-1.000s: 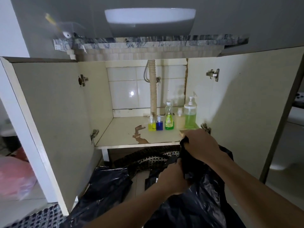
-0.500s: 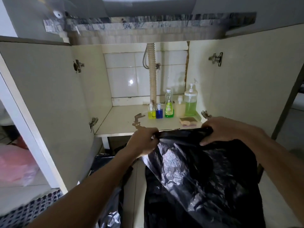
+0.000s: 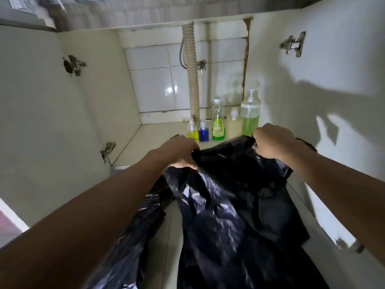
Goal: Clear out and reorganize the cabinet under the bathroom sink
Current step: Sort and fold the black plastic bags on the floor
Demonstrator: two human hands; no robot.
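Note:
A black plastic bag (image 3: pixel 233 205) hangs in front of the open cabinet, held by its top edge. My left hand (image 3: pixel 179 151) grips the left corner and my right hand (image 3: pixel 273 140) grips the right corner, stretching the edge between them. On the cabinet shelf (image 3: pixel 154 134) behind stand a small yellow bottle (image 3: pixel 192 131), a small blue bottle (image 3: pixel 203 132), a green dish-soap bottle (image 3: pixel 218 122), a small pale bottle (image 3: pixel 234 122) and a tall green pump bottle (image 3: pixel 250 113). The bag hides the shelf's front right part.
A ribbed drain pipe (image 3: pixel 192 76) runs down the tiled back wall. Both cabinet doors stand open, left door (image 3: pixel 41 113) and right door (image 3: pixel 337 101). More black plastic (image 3: pixel 133 236) lies on the floor below my left arm.
I have leaned closer to the cabinet and raised the bag toward the shelf. My hands went from bunched together to spread apart along the bag's top edge.

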